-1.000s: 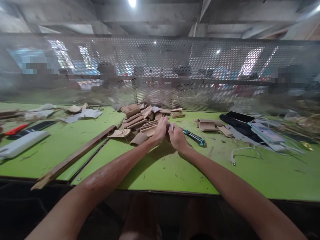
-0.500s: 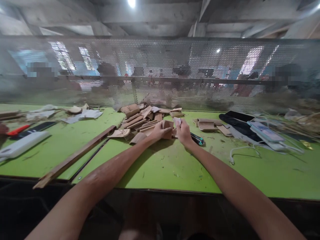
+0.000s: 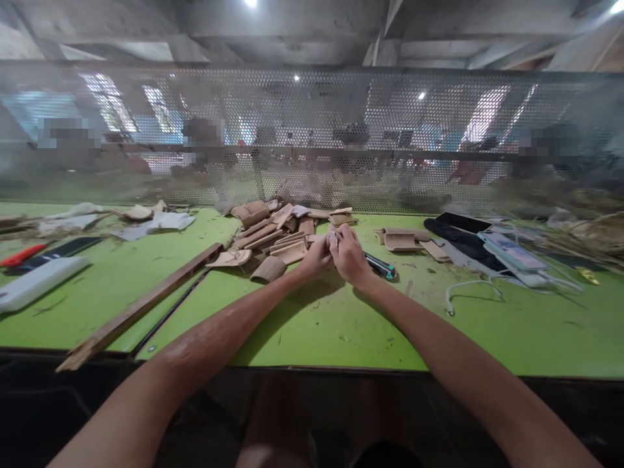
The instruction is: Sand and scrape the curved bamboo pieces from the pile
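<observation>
In the middle of the bench, my left hand (image 3: 318,255) and my right hand (image 3: 351,257) are closed and pressed together. My left fingers are wrapped round a bamboo piece, now almost wholly covered by the hands. A small pale folded scrap, perhaps sandpaper, is pinched in my right hand; only a bit of it shows. Just left of my hands lies a heap of curved, split bamboo pieces (image 3: 256,235). One short ridged bamboo piece (image 3: 269,269) rests at its near edge. Beside my right wrist lies a black and teal utility knife (image 3: 383,265).
A long wooden strip (image 3: 141,305) juts over the front edge. More bamboo pieces (image 3: 400,240), a phone (image 3: 514,250) and a white cable (image 3: 472,283) lie right. At left are a white-handled tool (image 3: 41,283) and a red-handled one (image 3: 23,255). A perforated screen (image 3: 312,175) stands behind.
My hands have come together. The right moved left against the left hand, and the bamboo piece, plainly visible before, is now mostly hidden. The view has shifted slightly.
</observation>
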Motion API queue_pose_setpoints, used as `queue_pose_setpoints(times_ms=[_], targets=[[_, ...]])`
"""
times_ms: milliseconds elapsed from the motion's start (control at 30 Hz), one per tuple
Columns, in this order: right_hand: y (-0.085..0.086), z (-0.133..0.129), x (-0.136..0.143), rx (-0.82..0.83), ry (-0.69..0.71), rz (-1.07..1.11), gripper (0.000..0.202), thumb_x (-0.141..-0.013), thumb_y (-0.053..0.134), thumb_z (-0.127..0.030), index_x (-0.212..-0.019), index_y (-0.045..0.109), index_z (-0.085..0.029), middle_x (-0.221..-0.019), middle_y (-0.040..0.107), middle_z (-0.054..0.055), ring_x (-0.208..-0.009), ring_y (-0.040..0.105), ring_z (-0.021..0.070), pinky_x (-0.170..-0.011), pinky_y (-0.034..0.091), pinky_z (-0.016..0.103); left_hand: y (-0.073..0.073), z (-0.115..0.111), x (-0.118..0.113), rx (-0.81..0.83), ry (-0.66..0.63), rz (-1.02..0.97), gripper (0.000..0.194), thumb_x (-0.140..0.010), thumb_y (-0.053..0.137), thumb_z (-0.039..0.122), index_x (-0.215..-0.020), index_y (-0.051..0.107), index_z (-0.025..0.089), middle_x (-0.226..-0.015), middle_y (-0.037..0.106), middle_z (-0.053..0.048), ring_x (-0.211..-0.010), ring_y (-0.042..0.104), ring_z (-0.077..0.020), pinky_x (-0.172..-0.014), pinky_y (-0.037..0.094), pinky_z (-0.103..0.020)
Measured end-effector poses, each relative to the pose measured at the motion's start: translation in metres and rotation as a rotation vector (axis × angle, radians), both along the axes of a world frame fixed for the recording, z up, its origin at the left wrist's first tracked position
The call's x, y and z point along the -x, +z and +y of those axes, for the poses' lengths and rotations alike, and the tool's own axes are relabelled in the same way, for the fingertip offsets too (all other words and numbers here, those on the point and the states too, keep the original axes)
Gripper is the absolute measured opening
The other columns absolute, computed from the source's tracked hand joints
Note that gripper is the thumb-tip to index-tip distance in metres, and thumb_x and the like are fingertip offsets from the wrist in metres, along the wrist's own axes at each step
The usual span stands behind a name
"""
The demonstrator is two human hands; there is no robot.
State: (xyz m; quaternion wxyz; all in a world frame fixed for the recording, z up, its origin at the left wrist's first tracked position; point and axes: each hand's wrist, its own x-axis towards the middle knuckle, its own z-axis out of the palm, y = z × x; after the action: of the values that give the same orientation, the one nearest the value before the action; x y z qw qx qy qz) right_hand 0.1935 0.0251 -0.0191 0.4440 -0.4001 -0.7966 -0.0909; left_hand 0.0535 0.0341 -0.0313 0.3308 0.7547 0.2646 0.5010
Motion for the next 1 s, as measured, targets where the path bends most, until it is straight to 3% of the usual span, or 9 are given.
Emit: queue_pose_setpoints(times_ms=[267, 467, 700, 900, 1000], targets=[[0.006, 0.000, 0.001, 0.014, 0.018, -0.008, 0.037, -0.104, 0.036, -0.030, -0.122, 0.065, -0.018, -0.104, 0.056, 0.013, -0.103, 0.049, 0.0286, -0.100, 0.047, 0.048, 0.003, -0.001, -0.002, -0.027, 0.073, 0.025, 0.012, -0.084, 0.062, 0.029, -0.084, 0.052, 0.021, -0.083, 0.061, -0.005, -0.081, 0.053, -0.0187, -0.075, 0.051, -0.032], [0.010, 0.000, -0.003, 0.015, 0.004, 0.028, 0.032, -0.105, 0.033, -0.033, -0.090, 0.059, -0.023, -0.096, 0.053, 0.009, -0.095, 0.049, 0.0253, -0.095, 0.048, 0.043, 0.007, -0.001, -0.003, -0.006, -0.032, 0.076, 0.016, -0.078, 0.060, 0.022, -0.076, 0.044, 0.022, -0.069, 0.053, -0.001, -0.068, 0.046, -0.0145, -0.064, 0.046, -0.029], [0.016, -0.004, -0.003, 0.060, 0.027, 0.097, 0.030, -0.105, 0.034, -0.038, -0.085, 0.053, -0.024, -0.091, 0.054, 0.008, -0.090, 0.051, 0.0237, -0.091, 0.048, 0.041, 0.008, 0.000, -0.002, -0.034, -0.034, 0.119, 0.013, -0.077, 0.056, 0.020, -0.075, 0.043, 0.022, -0.068, 0.050, 0.000, -0.064, 0.041, -0.0134, -0.059, 0.039, -0.029], [0.019, -0.005, -0.003, 0.049, 0.001, 0.096, 0.034, -0.105, 0.031, -0.041, -0.085, 0.053, -0.024, -0.090, 0.053, 0.008, -0.089, 0.051, 0.0245, -0.090, 0.048, 0.042, 0.006, 0.001, -0.003, -0.041, 0.015, 0.148, 0.004, -0.077, 0.059, 0.022, -0.079, 0.055, 0.021, -0.071, 0.054, -0.002, -0.071, 0.047, -0.0169, -0.067, 0.047, -0.032], [0.021, -0.007, -0.002, 0.029, -0.016, 0.068, 0.035, -0.105, 0.032, -0.040, -0.087, 0.057, -0.023, -0.092, 0.055, 0.010, -0.092, 0.052, 0.0259, -0.092, 0.048, 0.044, 0.006, 0.000, -0.004, 0.030, 0.009, 0.119, 0.004, -0.074, 0.061, 0.018, -0.077, 0.058, 0.019, -0.072, 0.056, -0.003, -0.070, 0.049, -0.0172, -0.070, 0.049, -0.035]])
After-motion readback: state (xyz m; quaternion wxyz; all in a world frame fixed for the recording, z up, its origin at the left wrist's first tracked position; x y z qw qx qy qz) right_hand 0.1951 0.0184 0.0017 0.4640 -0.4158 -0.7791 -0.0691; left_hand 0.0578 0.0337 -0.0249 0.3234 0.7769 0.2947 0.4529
